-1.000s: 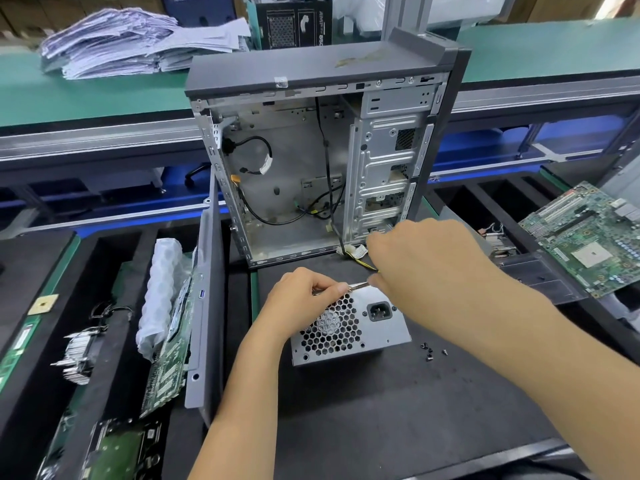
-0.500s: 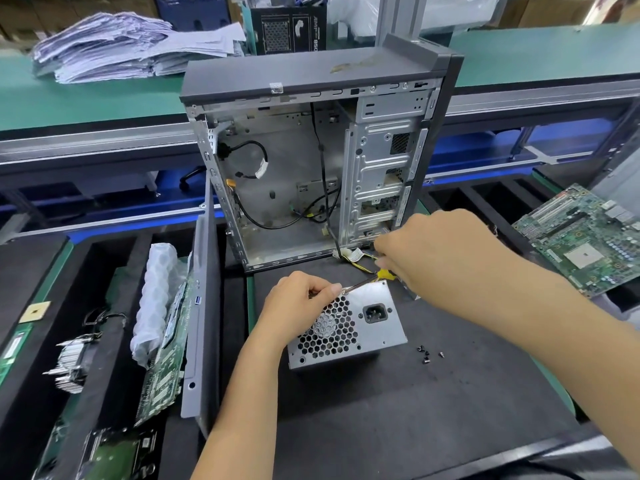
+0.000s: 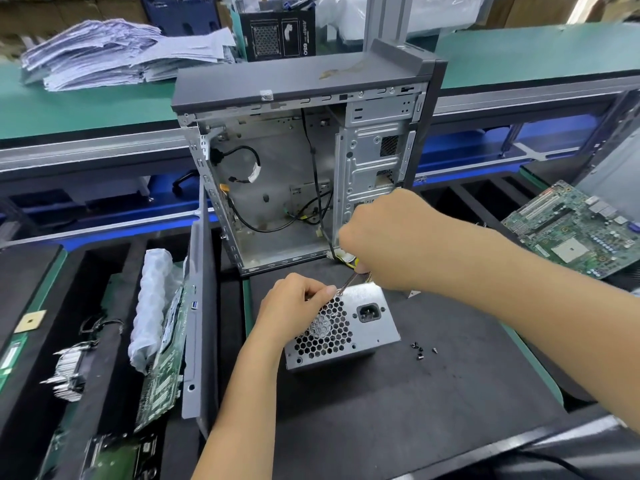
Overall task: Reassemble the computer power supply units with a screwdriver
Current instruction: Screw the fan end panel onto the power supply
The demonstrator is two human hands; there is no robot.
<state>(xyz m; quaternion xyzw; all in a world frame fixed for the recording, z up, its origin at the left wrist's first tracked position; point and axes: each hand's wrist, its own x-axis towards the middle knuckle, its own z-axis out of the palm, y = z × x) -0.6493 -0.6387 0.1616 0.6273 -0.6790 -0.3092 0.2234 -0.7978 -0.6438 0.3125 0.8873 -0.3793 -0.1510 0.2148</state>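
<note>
Since a second ago the right hand (image 3: 384, 237) has lifted slightly and drawn back toward the open grey metal computer case (image 3: 304, 168), so the slim metal-shafted screwdriver with a yellow handle (image 3: 349, 280) now slants more steeply down to the upper left corner of the silver box-shaped power supply unit (image 3: 341, 327); the left hand (image 3: 294, 308) has barely moved. That power supply unit lies on the black mat-covered surface (image 3: 415, 410), just in front of the case, its honeycomb fan grille and black power socket facing up toward the camera. The right hand is clenched around the screwdriver handle, which it mostly hides. The left hand's curled fingers pinch at the screwdriver tip on the unit's top edge, apparently steadying a screw there, though the screw itself is too small to make out. The step in hand looks like starting a screw at that corner. To do it well, the shaft should line up with the hole rather than lean, since a slanted driver is likely to slip off or cross-thread. Light downward pressure and slow first turns would let the thread catch before the left fingers let go. The unit sits tilted and unclamped, so the left hand should also brace the housing. A few small black loose screws (image 3: 420, 351) lie on the mat just right of the unit, within easy reach for the remaining corners.
</note>
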